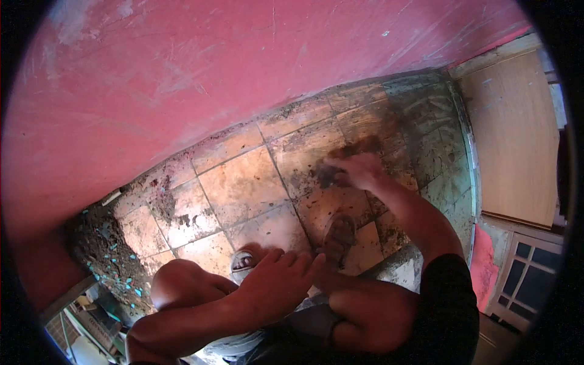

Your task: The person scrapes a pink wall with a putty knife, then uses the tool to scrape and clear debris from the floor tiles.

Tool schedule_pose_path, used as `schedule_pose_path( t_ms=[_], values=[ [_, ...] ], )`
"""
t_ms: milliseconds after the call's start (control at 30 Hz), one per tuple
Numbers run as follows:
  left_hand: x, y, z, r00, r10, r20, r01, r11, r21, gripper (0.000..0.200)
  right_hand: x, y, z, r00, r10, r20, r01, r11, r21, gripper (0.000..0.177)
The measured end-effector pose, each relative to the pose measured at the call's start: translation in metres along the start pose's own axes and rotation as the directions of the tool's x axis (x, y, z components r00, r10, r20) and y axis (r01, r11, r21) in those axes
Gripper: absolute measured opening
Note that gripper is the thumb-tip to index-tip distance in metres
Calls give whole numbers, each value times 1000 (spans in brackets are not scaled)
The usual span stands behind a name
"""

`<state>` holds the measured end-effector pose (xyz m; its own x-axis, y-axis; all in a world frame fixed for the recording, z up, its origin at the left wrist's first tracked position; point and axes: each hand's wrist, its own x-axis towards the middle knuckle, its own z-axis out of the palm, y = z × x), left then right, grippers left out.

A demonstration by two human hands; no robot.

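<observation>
My right hand (360, 172) reaches down to the tiled floor (240, 176), its fingers closed around a dark, blurred lump (329, 175) whose kind I cannot make out. Beside it, a wet dark-brown smear (364, 146) marks the tiles. Over my bent legs rests my left hand (286, 278), with its fingers loosely bent and apart and nothing visible in them. Below the hands are my two sandalled feet, the left sandal (243, 260) pale and the right sandal (338, 237) muddy.
A scuffed pink wall (182, 79) rises along the far side. Dirt with turquoise chips (112, 261) is heaped at left. Darker wet tiles (435, 137) lie at right, before a wooden door panel (511, 134) and a paned window frame (529, 277). Mud specks dot the floor.
</observation>
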<state>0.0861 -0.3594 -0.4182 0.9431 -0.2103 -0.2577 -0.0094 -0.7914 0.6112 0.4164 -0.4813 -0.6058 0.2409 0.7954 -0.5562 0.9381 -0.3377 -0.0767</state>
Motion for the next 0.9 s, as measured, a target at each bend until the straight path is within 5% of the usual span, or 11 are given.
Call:
schedule_pose_path(
  t_ms=[67,200,300,367,467,667,767,900],
  values=[
    [-4,0,3,1000,-16,-14,16,1000,12,59,-15,26,-12,996,84,-12,-82,993,86,52],
    [-6,0,2,997,-1,74,-3,999,53,72,-24,44,-14,988,74,133,-51,984,-171,48],
    [-2,4,3,993,-5,114,0,999,43,81,-9,23,27,989,32,141,-46,994,98,45],
    [5,8,4,994,14,110,-16,1000,21,80,12,-32,26,981,5,193,-13,999,39,45],
    [10,8,2,992,24,126,-19,999,-40,78,23,-51,49,981,-190,-36,191,982,13,47],
    [-13,-10,5,1000,-23,4,23,999,35,58,-5,15,-14,998,-41,-49,38,997,-61,65],
    [-14,-9,-1,997,-53,50,52,998,31,63,6,-9,10,986,-7,168,0,999,42,67],
    [4,-1,-3,998,-13,69,17,997,-71,73,36,-86,43,976,-211,-58,210,978,-11,61]
  ],
)
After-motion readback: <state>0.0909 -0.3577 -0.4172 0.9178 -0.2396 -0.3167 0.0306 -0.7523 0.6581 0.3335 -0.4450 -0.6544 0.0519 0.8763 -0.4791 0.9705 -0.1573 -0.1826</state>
